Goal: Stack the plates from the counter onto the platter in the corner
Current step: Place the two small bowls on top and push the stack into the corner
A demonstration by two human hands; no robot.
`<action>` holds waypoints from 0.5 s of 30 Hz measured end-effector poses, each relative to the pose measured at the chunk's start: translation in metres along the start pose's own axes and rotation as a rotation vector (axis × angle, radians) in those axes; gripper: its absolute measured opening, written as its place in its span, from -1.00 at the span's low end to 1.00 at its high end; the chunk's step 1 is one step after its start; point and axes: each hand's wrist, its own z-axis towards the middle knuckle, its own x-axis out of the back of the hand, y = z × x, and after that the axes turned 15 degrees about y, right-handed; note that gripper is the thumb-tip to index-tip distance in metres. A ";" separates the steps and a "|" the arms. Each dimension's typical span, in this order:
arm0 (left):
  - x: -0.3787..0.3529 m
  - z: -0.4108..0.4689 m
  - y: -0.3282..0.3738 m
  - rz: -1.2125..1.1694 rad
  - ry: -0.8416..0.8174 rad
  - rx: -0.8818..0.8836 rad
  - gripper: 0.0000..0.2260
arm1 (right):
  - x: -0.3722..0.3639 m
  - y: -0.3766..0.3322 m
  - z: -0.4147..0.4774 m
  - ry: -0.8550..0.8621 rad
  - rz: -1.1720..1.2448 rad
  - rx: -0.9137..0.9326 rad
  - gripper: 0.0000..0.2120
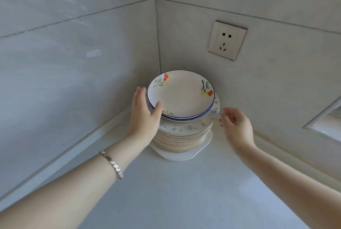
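A tall stack of plates (pixel 182 136) stands on a white platter (pixel 177 155) in the counter's corner. Its top plates (pixel 181 96) are white with a blue rim and painted orange flowers; under them lies a wider plate with pale blue flowers (pixel 212 112). My left hand (pixel 145 110) rests against the stack's left side, thumb touching the rim of the top plates, fingers spread. My right hand (pixel 234 121) hovers at the stack's right side, fingers loosely curled close to the blue-flowered plate's edge, holding nothing.
Grey tiled walls meet right behind the stack. A wall socket (pixel 227 39) sits on the right wall above it. A window frame edge (pixel 324 118) shows at the far right. The pale counter (pixel 175 192) stretches toward me.
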 end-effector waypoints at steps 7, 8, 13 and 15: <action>-0.016 0.028 0.016 0.089 -0.197 0.205 -0.56 | -0.036 -0.051 0.027 -0.241 -0.227 -0.060 -0.58; -0.016 0.026 0.014 0.096 -0.210 0.204 -0.53 | -0.038 -0.053 0.028 -0.246 -0.274 -0.058 -0.61; -0.009 0.030 0.013 0.071 -0.260 0.221 -0.56 | -0.036 -0.056 0.023 -0.253 -0.239 -0.099 -0.60; -0.007 0.033 0.013 0.064 -0.282 0.213 -0.57 | -0.034 -0.052 0.020 -0.257 -0.229 -0.106 -0.59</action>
